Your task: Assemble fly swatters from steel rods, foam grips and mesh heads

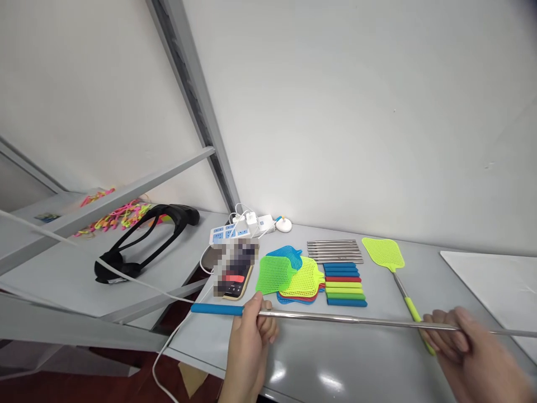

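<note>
A metal telescopic rod (327, 317) with a blue handle grip (216, 309) is stretched out level above the table. My left hand (250, 341) is closed around it where the blue grip meets the metal. Farther along, my right hand (465, 341) is closed on the thinner section, and the rod runs on past the right edge of view. Beneath and beyond my right hand lies a yellow-green fly swatter (384, 253), its handle partly covered. Behind the rod are loose mesh swatter heads (274, 274), a row of coloured handle grips (344, 284) and several short metal rods (334, 251).
A phone (238, 285) lies left of the swatter heads, near a power strip (229, 234) with chargers and white cables. A black headset (146, 240) and colourful stringy items (121, 215) rest on the left shelf. A white board (490, 285) lies at right.
</note>
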### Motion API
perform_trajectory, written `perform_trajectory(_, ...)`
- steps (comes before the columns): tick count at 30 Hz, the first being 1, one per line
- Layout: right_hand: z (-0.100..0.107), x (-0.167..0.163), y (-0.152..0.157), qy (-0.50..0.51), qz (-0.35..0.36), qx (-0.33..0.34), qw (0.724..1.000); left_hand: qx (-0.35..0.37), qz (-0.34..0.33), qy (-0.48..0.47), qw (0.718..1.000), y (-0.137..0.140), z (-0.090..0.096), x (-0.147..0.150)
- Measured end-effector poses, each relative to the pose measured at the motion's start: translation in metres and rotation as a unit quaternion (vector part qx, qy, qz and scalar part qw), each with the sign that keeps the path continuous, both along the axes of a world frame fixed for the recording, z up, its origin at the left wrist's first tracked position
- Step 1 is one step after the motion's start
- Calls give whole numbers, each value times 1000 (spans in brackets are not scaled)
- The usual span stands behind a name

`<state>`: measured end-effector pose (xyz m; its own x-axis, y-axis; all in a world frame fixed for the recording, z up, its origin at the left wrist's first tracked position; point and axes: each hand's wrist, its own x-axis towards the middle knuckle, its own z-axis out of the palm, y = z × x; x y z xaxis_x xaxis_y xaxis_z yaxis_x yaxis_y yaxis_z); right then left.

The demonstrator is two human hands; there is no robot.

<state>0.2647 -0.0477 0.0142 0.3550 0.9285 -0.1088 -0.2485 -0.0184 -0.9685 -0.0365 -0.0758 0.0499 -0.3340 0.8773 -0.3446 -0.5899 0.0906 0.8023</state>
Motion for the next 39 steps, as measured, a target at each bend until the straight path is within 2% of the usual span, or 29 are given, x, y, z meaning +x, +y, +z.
perform_trajectory(3, 4, -33, -4, 69, -4, -34, 997, -3, 5, -3, 1000, 3, -3, 11)
perform_trajectory(6, 8, -68, -8, 87, 26, -10, 996, 1, -13, -10, 1000, 2, -8, 29)
perform_trajectory(9, 9, -85, -8, 67, 53, 9, 996, 7, -31, -9, 999, 0, -11, 42)
perform_trajectory(12, 9, -72, -4, 10, 79, -3, 997, -1, -48, 6, 999, 0, -10, 35)
perform_trajectory(15, 11, -37, -1, -35, 36, -19, 999, -18, -1, -8, 1000, -1, -5, 7)
perform_trajectory(17, 13, -14, 0, -28, 7, -17, 999, 0, 9, -6, 1000, -5, -1, -10)
perform_trajectory(20, 16, 6, -1, 7, 30, -17, 999, 9, 4, -16, 1000, -8, 3, -20)
perform_trajectory(22, 16, 9, -2, 24, 39, -8, 999, 15, 5, -27, 1000, -7, 4, -18)
perform_trajectory(29, 15, 6, -1, 51, -18, 13, 998, 39, 51, -23, 998, 7, 8, -14)
perform_trajectory(34, 32, 9, -4, 53, -56, 41, 996, 37, 55, 0, 998, 11, 12, -25)
perform_trajectory(39, 40, 8, 2, 37, -42, 37, 998, 38, 57, 27, 997, 18, 10, -20)
